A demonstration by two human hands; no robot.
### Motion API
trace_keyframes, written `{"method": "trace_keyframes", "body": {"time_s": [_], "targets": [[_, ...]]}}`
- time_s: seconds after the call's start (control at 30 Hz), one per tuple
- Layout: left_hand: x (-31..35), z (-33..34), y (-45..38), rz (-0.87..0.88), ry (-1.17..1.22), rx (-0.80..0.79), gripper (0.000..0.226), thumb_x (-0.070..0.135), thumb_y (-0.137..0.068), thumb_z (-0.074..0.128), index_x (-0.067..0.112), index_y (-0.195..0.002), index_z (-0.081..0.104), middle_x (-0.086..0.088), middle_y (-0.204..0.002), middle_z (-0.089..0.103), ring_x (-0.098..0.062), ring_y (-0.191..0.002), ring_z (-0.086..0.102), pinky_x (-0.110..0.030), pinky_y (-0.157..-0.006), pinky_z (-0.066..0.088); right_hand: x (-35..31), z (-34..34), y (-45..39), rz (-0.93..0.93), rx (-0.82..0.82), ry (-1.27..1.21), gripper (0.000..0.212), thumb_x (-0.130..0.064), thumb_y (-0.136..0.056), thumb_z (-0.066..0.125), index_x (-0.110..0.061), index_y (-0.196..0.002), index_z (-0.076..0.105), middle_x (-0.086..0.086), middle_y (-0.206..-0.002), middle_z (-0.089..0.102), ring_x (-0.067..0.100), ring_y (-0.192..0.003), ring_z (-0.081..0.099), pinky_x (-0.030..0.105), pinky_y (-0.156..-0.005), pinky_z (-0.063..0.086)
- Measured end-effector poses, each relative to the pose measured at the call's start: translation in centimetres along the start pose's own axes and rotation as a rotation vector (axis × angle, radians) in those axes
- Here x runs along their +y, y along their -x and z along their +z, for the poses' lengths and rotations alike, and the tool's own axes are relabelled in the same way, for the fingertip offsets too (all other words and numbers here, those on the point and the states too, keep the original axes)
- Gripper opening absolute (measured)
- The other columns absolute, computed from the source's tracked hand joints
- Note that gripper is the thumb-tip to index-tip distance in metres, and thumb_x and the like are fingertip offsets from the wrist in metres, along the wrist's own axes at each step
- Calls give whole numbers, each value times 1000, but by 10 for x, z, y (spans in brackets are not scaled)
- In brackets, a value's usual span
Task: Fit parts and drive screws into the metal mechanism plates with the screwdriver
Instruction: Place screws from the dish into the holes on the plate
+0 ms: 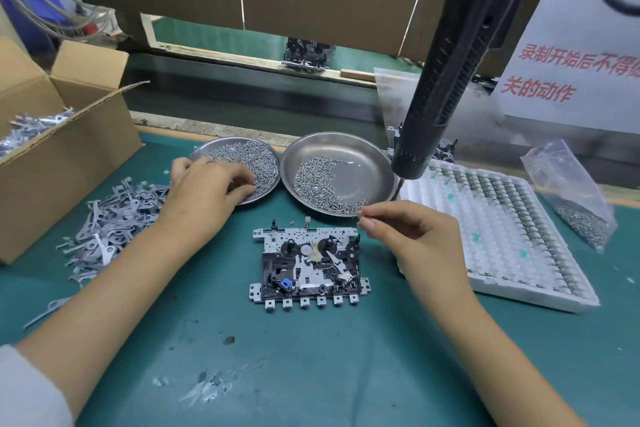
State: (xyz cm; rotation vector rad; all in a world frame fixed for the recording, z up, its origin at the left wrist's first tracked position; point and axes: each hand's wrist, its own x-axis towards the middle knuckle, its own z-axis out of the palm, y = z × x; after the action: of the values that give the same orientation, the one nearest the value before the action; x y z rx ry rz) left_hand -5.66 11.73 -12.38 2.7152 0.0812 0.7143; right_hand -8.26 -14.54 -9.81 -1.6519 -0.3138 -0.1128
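Observation:
A metal mechanism plate [309, 263] with black wheels, a blue part and a row of tabs lies flat on the green mat at the centre. My left hand [204, 189] reaches into the left steel dish [266, 152], its fingertips curled among the small screws there. My right hand [414, 237] hovers just right of the plate's top edge, with thumb and forefinger pinching a small screw. The black electric screwdriver [446, 80] hangs untouched above the right steel dish [367, 163], which holds longer screws.
An open cardboard box [69, 156] of grey metal levers stands at the left, with a loose pile of levers [110, 222] on the mat beside it. A white foam tray [502, 236] of small parts lies at the right, beside a plastic bag of screws [575, 198].

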Motion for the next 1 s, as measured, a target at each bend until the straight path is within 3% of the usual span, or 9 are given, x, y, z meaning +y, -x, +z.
{"method": "trace_keyframes", "body": {"time_s": [0.6,0.87,1.0], "targets": [[4,1,-3,-82,-96,-14,8,37,-87,67,31,-82,71,9,-81,68,-22,-97,54,-30,-66,8,1,6,3,-23,-21,29,32,3,-76,74,-28,-71,74,-6,-76,74,6,-76,69,14,-70,51],[8,-1,-3,-189,-49,-89,16,36,-91,61,29,-76,58,6,-81,60,-23,-98,49,-32,-67,10,-1,6,4,-21,-15,52,32,3,-76,74,-29,-72,74,-7,-76,74,6,-76,69,14,-71,50],[11,-3,-2,-168,-69,6,14,31,-95,55,24,-83,58,2,-80,60,-26,-98,48,-32,-70,12,-1,6,6,-24,-16,61,29,3,-77,73,-26,-74,74,-7,-77,74,7,-77,69,15,-72,51]]}}
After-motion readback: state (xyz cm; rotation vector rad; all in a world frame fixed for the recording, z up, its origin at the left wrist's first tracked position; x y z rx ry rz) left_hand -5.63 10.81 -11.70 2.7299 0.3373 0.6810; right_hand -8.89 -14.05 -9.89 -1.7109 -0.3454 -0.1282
